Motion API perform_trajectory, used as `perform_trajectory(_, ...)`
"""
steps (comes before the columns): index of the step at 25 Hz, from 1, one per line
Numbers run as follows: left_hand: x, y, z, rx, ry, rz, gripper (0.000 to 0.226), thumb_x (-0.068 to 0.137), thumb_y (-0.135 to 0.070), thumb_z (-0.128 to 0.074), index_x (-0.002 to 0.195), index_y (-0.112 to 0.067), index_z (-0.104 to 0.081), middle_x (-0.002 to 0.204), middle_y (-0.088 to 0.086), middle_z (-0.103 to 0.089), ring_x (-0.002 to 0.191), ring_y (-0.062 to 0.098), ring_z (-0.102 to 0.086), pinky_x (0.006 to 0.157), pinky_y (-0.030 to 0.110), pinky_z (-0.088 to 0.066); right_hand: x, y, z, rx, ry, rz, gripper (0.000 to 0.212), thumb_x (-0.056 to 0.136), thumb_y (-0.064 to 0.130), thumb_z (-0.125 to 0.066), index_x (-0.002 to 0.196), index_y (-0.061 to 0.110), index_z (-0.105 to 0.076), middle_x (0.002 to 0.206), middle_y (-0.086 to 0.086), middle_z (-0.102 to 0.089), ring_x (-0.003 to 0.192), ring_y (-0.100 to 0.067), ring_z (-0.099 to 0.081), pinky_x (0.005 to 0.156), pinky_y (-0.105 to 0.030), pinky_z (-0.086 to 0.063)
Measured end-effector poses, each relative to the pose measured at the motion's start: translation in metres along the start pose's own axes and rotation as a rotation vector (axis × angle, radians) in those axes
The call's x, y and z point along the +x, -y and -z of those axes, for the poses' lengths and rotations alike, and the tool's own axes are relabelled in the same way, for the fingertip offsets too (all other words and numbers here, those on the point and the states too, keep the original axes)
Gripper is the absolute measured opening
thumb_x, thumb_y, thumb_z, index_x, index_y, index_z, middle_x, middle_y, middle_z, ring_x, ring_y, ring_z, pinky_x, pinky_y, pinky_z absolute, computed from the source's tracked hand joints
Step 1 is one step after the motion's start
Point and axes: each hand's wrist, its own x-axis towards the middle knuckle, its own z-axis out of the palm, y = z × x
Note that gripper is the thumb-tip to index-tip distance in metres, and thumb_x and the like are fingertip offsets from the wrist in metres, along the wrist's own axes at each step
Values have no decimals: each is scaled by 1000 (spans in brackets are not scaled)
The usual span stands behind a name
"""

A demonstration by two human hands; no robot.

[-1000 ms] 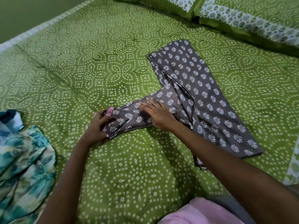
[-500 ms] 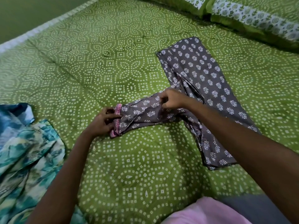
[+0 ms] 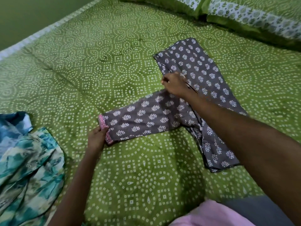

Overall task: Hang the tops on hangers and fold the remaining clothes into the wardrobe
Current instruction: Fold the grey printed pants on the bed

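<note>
Grey cotton top with white leaf print (image 3: 192,101) spread flat on a green dotted bedspread (image 3: 114,66).
Left hand (image 3: 97,137) pinches the sleeve's pink-trimmed cuff (image 3: 104,128); right hand (image 3: 176,84), fingers curled, grips the fabric at the sleeve's other end. A teal tie-dye garment (image 3: 27,160) lies left of the left hand.

- You've got the grey printed top (image 3: 200,74) spread flat on the bed (image 3: 114,62), its white leaf motifs facing up and its body running from near the pillows down toward you.
- One sleeve (image 3: 143,116) stretches out sideways to your left, lying flat, with a pink trimmed cuff (image 3: 104,128) at its end.
- Your left hand (image 3: 96,138) pinches that cuff; your right hand (image 3: 176,84) grips the fabric where sleeve meets body.
- The blue-green patterned garment (image 3: 27,162) lies crumpled at your far left, well apart from the top.
</note>
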Motion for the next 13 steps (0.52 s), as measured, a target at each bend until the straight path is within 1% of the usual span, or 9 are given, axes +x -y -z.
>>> perform_trajectory(1,0,0,0,-53,-28,64,21,94,-8,-51,109,4,-60,110,21,-61,45,-1,-60,44,12,-48,-3,1,-8,-43,-30,1,18,89,18,-58,99,5,-66,103,-13,-64,103,-25,-52,92,-38,-42)
perform_trajectory(2,0,-3,-2,-95,-39,106,18,92,-10,-54,104,0,-61,107,21,-62,45,1,-61,43,13,-48,-10,0,-12,-49,-59,12,19,88,19,-58,101,6,-64,107,-12,-63,108,-27,-50,94,-38,-40)
perform_trajectory(3,1,-4,-2,-122,-48,121,17,91,-12,-56,103,-2,-62,103,20,-64,46,2,-61,43,14,-47,-21,-3,-15,-28,-81,35,19,86,17,-59,102,6,-63,109,-12,-61,108,-28,-50,93,-37,-40)
perform_trajectory(5,1,-7,-4,-130,-115,76,22,91,-14,-58,108,-1,-61,96,15,-64,52,6,-61,47,15,-48,-52,-16,-18,12,-107,89,18,84,10,-60,101,4,-63,107,-13,-60,103,-28,-52,86,-36,-42)
perform_trajectory(7,6,-7,-7,25,-234,-16,27,89,-16,-62,110,0,-62,101,14,-65,70,16,-61,61,23,-48,-81,-36,-19,19,-108,108,19,84,3,-60,103,2,-63,108,-14,-58,100,-29,-56,82,-34,-46)
perform_trajectory(9,10,-7,-11,226,-314,-89,31,85,-22,-66,106,1,-65,107,15,-64,88,27,-63,71,33,-47,-89,-49,-19,-21,-77,78,27,89,1,-54,116,2,-59,121,-14,-54,107,-30,-54,87,-35,-46)
perform_trajectory(11,16,-5,-14,297,-297,-99,32,83,-23,-67,103,1,-67,106,18,-64,92,31,-63,75,35,-48,-75,-47,-15,-65,-5,62,36,95,2,-43,131,5,-49,143,-12,-39,123,-28,-45,98,-35,-40)
perform_trajectory(12,17,-7,-16,294,-276,-72,28,82,-22,-68,100,1,-67,103,18,-65,89,29,-63,75,35,-48,-64,-42,-13,-76,33,54,42,95,0,-41,137,6,-42,150,-9,-29,127,-27,-40,101,-33,-37)
perform_trajectory(13,18,-9,-18,253,-253,-27,24,81,-21,-68,95,-1,-67,100,17,-67,85,27,-62,75,35,-49,-52,-39,-11,-89,49,35,48,94,-3,-40,141,7,-37,153,-9,-22,127,-28,-40,100,-34,-37)
